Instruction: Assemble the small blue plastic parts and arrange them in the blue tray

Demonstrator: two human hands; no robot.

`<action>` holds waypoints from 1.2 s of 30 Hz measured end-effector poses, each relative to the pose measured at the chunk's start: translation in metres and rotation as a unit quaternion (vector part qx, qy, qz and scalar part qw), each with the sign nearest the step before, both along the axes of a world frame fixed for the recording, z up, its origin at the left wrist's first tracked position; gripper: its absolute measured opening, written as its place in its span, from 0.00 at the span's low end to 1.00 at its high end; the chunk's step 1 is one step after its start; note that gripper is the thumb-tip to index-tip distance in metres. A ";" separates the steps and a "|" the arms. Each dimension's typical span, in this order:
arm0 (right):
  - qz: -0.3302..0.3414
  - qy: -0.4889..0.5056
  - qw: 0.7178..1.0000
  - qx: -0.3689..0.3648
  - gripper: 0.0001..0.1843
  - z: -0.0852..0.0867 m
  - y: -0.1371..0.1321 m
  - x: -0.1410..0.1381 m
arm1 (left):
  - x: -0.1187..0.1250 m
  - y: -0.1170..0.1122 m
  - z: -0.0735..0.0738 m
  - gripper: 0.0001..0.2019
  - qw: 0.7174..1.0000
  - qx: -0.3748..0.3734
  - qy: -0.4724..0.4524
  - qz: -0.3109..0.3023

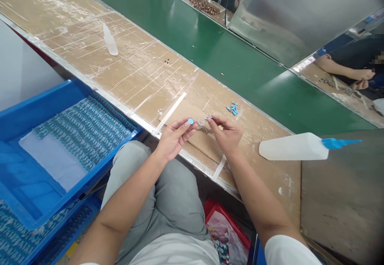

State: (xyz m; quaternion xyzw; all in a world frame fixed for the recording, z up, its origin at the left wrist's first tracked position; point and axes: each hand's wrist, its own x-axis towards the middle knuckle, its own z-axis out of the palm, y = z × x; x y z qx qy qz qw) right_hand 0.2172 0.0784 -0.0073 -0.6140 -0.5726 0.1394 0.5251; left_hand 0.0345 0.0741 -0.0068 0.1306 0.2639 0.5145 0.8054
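My left hand (173, 138) pinches a small round blue disc (191, 121) between thumb and fingers. Just to the right, my right hand (227, 134) closes its fingertips on a small blue piece (209, 117), mostly covered by the fingers. Between the two hands sits a small clear round cup-like thing (201, 123); I cannot tell whether a hand touches it. Under the hands lies a piece of cardboard (207, 140) on the bench. Beyond my right hand is a little pile of blue pieces (233, 108).
A white bottle with a blue nozzle (294, 146) lies to the right. Another white bottle (110, 41) is farther left. Past the bench runs a green belt (207, 45), with co-workers' hands beyond. Blue crates (45, 209) holding rows of parts stand left; a red bin (220, 209) is below.
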 end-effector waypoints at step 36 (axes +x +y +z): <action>0.017 0.195 0.980 0.029 0.09 0.030 -0.042 -0.055 | 0.012 -0.017 0.007 0.14 1.000 -0.002 -0.011 -0.013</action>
